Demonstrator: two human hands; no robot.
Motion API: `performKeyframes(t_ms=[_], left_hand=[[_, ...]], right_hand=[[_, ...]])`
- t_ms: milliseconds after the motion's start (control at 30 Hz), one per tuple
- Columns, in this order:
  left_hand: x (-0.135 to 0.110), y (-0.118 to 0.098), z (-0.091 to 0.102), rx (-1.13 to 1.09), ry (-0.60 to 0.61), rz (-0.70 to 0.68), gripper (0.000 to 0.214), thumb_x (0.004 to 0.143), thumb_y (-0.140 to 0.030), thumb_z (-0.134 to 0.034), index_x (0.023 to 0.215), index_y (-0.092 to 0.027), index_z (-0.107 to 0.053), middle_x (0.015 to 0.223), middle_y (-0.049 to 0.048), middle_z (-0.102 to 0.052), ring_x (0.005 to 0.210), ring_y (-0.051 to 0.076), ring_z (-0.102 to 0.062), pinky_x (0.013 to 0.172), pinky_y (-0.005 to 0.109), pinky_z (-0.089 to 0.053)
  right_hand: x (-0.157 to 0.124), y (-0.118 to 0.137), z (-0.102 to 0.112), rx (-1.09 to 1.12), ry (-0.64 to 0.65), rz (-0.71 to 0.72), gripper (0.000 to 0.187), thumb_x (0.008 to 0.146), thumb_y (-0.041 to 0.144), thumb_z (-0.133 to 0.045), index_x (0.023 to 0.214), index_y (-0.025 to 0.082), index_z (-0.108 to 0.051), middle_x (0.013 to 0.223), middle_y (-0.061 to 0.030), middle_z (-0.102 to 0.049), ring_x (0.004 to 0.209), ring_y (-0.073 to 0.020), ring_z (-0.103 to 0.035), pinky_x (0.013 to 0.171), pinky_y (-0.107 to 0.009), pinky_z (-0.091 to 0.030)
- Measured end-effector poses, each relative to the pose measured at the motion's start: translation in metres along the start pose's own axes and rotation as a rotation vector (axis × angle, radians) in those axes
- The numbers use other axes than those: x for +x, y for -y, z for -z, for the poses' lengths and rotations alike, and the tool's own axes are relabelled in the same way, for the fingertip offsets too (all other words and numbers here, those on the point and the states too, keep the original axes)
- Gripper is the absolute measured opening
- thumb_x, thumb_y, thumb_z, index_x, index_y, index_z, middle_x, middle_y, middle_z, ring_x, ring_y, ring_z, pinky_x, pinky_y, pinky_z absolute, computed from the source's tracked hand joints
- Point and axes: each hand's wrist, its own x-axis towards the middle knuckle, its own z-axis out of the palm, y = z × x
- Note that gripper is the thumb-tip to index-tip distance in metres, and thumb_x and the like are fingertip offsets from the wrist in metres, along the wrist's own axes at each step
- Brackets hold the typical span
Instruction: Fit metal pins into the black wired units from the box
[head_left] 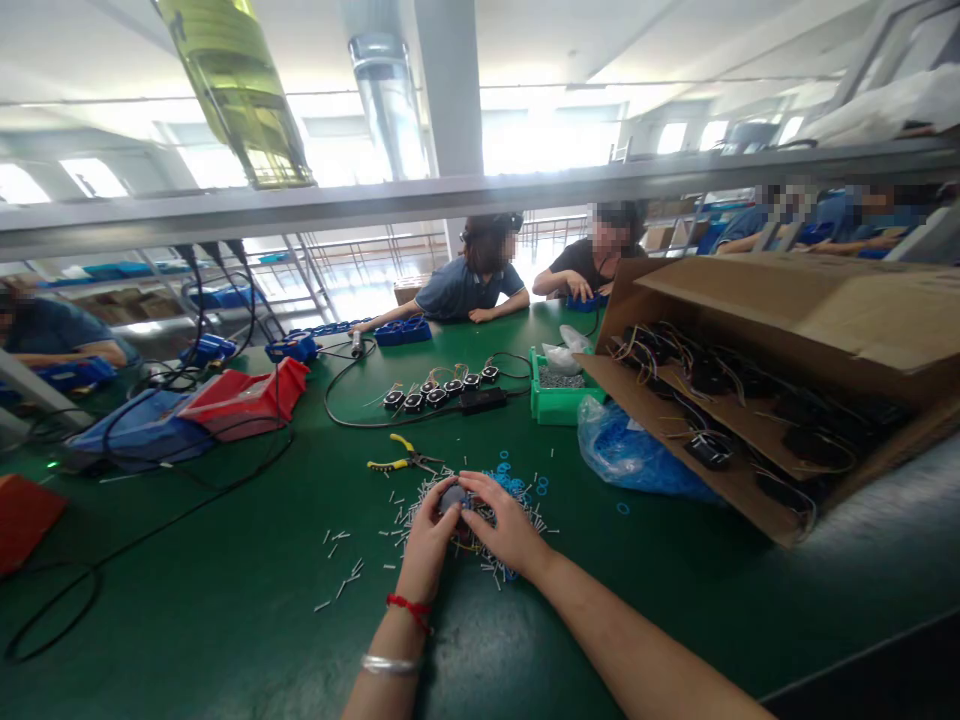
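Observation:
My left hand [427, 535] and my right hand [504, 520] meet over a pile of small metal pins [420, 500] on the green table [247, 560]. Both are closed around a small dark round part [453, 497], the fingers pinching it from either side. Blue rings [517, 480] lie scattered just behind the hands. Yellow-handled pliers [397, 458] rest a little beyond my left hand. A red string and a silver bangle are on my left wrist.
An open cardboard box [787, 330] of wired black parts lies at the right, with a blue plastic bag [630, 450] and a green bin [559, 395] beside it. A row of black parts [442, 390] with cables sits mid-table. Red and blue trays [225, 400] are left. Other people sit opposite.

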Motion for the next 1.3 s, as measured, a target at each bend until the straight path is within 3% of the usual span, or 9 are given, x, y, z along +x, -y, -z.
performKeyframes(t_ms=[100, 500, 900, 1300], left_hand=[[0.0000, 0.0034, 0.0011, -0.066, -0.002, 0.015, 0.046, 0.074, -0.036, -0.059, 0.118, -0.021, -0.055, 0.126, 0.0085, -0.052, 0.113, 0.025, -0.049, 0.094, 0.036, -0.040], [0.0016, 0.0067, 0.0009, -0.171, -0.005, 0.077, 0.047, 0.070, -0.037, -0.066, 0.112, -0.019, -0.055, 0.117, 0.0086, -0.056, 0.107, 0.024, -0.053, 0.093, 0.036, -0.040], [-0.0017, 0.0026, -0.0049, -0.310, 0.113, 0.187, 0.049, 0.069, -0.034, -0.067, 0.115, -0.019, -0.055, 0.118, 0.0103, -0.057, 0.106, 0.025, -0.055, 0.088, 0.036, -0.045], [-0.0038, 0.0006, -0.0043, -0.322, 0.122, 0.147, 0.044, 0.071, -0.035, -0.066, 0.109, -0.017, -0.058, 0.108, 0.0086, -0.060, 0.095, 0.021, -0.058, 0.083, 0.033, -0.046]], right_hand=[[0.0004, 0.0032, 0.0015, -0.032, 0.038, 0.019, 0.049, 0.080, 0.018, -0.057, 0.127, 0.023, -0.048, 0.131, -0.0068, -0.047, 0.123, -0.0196, -0.040, 0.107, -0.042, -0.032], [-0.0015, 0.0027, 0.0002, -0.038, 0.076, 0.047, 0.055, 0.073, 0.017, -0.064, 0.126, 0.021, -0.048, 0.131, -0.0072, -0.046, 0.124, -0.0194, -0.039, 0.107, -0.038, -0.031], [-0.0018, 0.0028, 0.0007, -0.030, 0.072, 0.030, 0.064, 0.069, 0.019, -0.068, 0.129, 0.022, -0.045, 0.132, -0.0072, -0.046, 0.125, -0.0208, -0.038, 0.107, -0.040, -0.031], [-0.0013, 0.0043, 0.0035, -0.032, 0.090, 0.046, 0.063, 0.071, 0.028, -0.069, 0.130, 0.025, -0.045, 0.128, -0.0055, -0.051, 0.120, -0.0202, -0.044, 0.104, -0.038, -0.034]])
